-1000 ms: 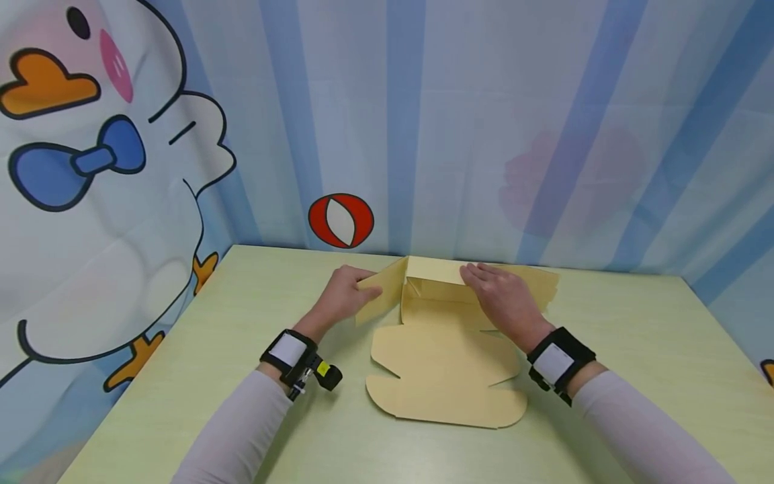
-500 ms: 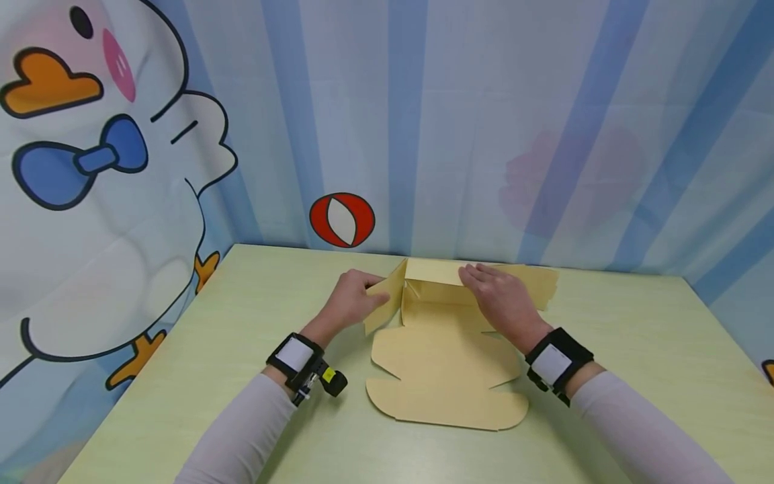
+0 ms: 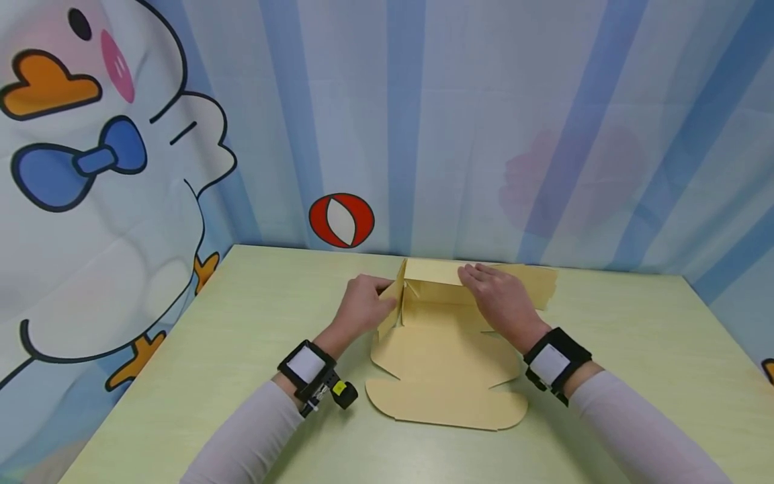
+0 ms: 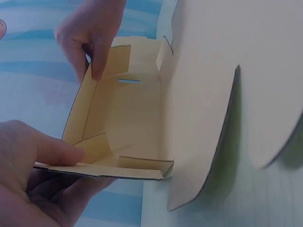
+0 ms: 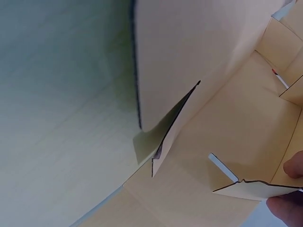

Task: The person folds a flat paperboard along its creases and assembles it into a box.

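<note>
A partly folded cardboard box [image 3: 444,353] lies on the table, its rounded lid part toward me and its back panel standing up. My left hand [image 3: 365,306] pinches the left side flap [image 3: 393,306], which stands nearly upright. In the left wrist view the thumb of my left hand [image 4: 33,151] lies on the inner face and the fingers are behind it. My right hand [image 3: 504,299] grips the top edge of the back panel near its right end. The right wrist view catches only its fingertips [image 5: 293,165] at that panel's edge. Small corner tabs [image 4: 94,149] are folded inward.
On the right, another side flap [image 3: 535,286] spreads outward from the box. The pale green table [image 3: 635,376] reaches back to a striped cloth backdrop [image 3: 453,134]. Slots are cut in the box's bottom panel.
My left hand has moved right and slightly down, swinging the left side flap inward from an outward slant to nearly upright. My right hand has stayed almost still on the back panel.
</note>
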Demonstrator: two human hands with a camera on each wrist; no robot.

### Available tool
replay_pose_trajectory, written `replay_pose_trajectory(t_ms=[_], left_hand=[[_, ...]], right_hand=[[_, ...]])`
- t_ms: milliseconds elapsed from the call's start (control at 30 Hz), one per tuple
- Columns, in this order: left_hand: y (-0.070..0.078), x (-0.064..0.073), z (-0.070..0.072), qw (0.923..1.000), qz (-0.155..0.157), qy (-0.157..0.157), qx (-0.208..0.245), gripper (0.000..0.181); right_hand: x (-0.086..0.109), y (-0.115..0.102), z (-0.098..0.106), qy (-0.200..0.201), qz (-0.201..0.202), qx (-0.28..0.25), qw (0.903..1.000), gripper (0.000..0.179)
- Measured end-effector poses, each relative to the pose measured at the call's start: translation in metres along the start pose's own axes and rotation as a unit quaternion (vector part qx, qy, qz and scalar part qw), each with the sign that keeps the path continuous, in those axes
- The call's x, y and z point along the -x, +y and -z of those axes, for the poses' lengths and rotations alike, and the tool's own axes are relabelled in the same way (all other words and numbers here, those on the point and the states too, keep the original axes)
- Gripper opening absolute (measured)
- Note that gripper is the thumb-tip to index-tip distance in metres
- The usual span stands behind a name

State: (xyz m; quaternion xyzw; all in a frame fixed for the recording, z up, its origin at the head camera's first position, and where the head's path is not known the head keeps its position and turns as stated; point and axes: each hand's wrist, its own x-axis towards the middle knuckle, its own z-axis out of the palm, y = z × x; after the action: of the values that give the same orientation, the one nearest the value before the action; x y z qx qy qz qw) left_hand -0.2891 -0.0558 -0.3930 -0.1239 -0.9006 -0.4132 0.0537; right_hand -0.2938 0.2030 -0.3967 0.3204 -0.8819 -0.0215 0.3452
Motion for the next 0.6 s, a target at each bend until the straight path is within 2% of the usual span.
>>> replay_pose_trajectory(t_ms=[267, 600], left_hand=[[-0.0005, 0.0046, -0.0028, 0.9995, -0.029, -0.011, 0.003, 0.027], [0.0042, 0.0110, -0.0095, 0.9992, -0.030, -0.017, 0.018, 0.034]], right_hand=[[-0.0001, -0.0017, -0.0005, 0.002, 0.000, 0.000, 1.0000, 0.029], [0.0000, -0.0019, 0.0013, -0.003, 0.001, -0.002, 1.0000, 0.030]])
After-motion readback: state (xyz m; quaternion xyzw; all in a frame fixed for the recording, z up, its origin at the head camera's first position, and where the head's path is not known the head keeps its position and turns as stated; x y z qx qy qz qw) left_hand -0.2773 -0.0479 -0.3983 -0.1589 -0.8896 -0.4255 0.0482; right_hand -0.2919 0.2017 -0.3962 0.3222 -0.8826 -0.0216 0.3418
